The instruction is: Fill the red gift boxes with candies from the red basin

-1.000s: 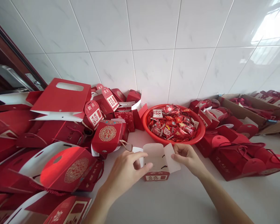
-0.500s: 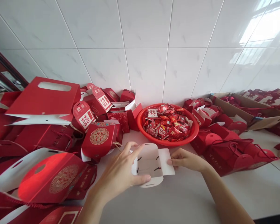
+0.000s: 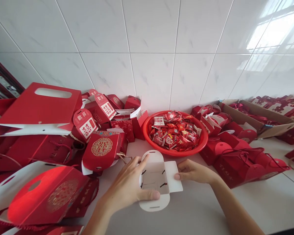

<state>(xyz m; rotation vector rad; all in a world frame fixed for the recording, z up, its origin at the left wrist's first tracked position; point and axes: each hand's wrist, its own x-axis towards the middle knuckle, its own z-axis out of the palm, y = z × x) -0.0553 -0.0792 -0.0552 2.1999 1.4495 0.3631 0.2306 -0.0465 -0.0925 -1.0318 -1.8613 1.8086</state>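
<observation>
A small paper gift box point(image 3: 154, 179) lies open on the counter, its white inside facing up and its flaps spread outward. Dark cord ends poke through slots in its inner walls. My left hand point(image 3: 129, 182) grips the box's left side, with the thumb lying over the near edge and the fingers at the far left. On the other side, my right hand point(image 3: 196, 172) pinches the right flap between thumb and fingers. Just beyond the box sits a red plastic basket point(image 3: 147, 137) filled with red-wrapped candies point(image 3: 175, 132).
Red gift boxes point(image 3: 101, 148) crowd the left side in a heap. More red boxes and bags point(image 3: 245, 163) stand on the right, near a cardboard carton point(image 3: 279, 129). A white tiled wall point(image 3: 152, 75) rises behind the grey counter point(image 3: 186, 215).
The box's far and near flaps have opened further outward, so more of both shows. Both hands keep their places on the box. The view has shifted slightly.
</observation>
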